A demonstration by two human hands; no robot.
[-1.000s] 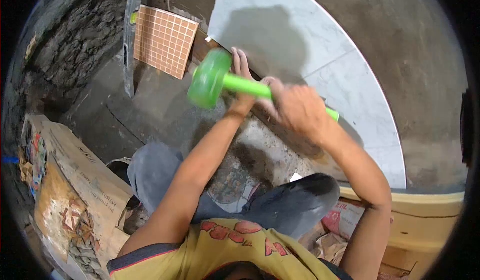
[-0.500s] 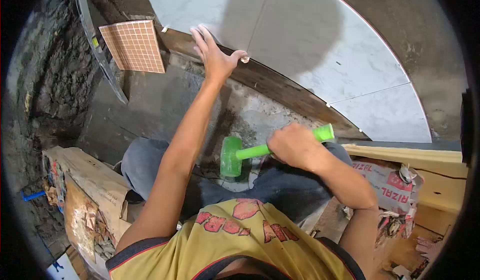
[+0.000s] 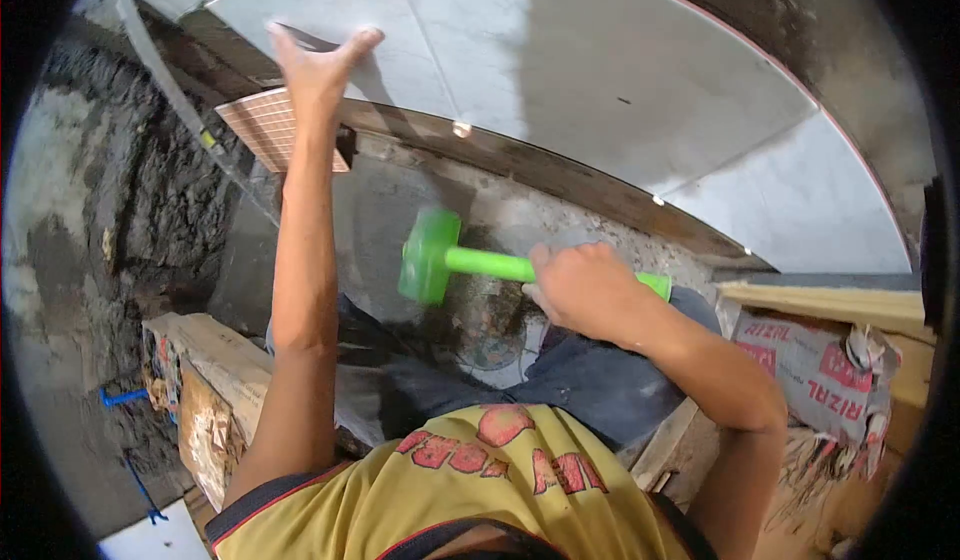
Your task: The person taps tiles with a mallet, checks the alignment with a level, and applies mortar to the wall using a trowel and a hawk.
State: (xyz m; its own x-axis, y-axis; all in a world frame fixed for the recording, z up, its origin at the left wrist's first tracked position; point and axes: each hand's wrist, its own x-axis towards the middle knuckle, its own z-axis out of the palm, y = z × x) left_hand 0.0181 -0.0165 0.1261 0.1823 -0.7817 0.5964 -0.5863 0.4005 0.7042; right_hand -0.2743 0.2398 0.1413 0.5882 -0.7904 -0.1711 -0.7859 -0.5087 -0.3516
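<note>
My right hand (image 3: 590, 290) is wrapped round the handle of a green mallet (image 3: 430, 257), whose slightly blurred head hangs over my lap. Up at the left, my left hand (image 3: 318, 68) has its thumb and fingers spread, over the left part of the large pale marbled tiles (image 3: 460, 20); whether it touches them I cannot tell. Small white pieces, one a larger lump (image 3: 461, 130), sit along the tiles' lower edge. Partly behind my left wrist is a small brown gridded tile (image 3: 262, 125).
A long metal level (image 3: 165, 80) leans at the left by the rough dark wall (image 3: 150, 180). Torn cardboard (image 3: 225, 360) lies at the lower left. At the right are a wooden board (image 3: 830, 302) and a printed paper sack (image 3: 810, 370). A blue object (image 3: 122, 397) is at far left.
My left hand has moved left and up, away from the white lump at the tile edge. The mallet has shifted up and left in my right hand. The whole view has shifted.
</note>
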